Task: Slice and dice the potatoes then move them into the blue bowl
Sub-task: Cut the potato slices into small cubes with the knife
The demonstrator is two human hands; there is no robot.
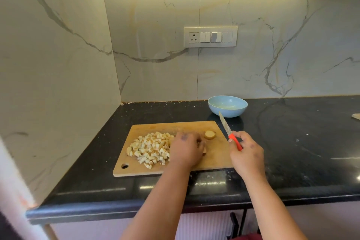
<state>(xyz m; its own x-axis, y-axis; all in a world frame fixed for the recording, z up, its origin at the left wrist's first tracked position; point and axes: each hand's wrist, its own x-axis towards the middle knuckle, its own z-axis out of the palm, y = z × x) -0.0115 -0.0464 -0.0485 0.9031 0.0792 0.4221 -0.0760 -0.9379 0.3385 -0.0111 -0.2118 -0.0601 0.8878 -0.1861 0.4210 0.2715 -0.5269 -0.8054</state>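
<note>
— Was anything in the blue bowl (pixel 227 106)?
— Nothing visible; the diced potatoes (pixel 150 147) lay heaped on the cutting board (pixel 214 154).
— And the knife (pixel 229 132)?
— The right hand (pixel 246 154) gripped its red handle, blade pointing away toward the bowl. The left hand (pixel 186 149) curled over a potato piece; a potato end (pixel 210 134) sat beside it.

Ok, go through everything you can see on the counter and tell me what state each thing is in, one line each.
Blue bowl: upright, empty, behind the board.
Cutting board: flat on the counter.
Diced potato: piled on the board's left half.
Round potato piece: uncut, near the board's far right corner.
Knife: lifted, tip toward the bowl.
Right hand: grips the red handle.
Left hand: palm down beside the pile; anything under it is hidden.
</note>
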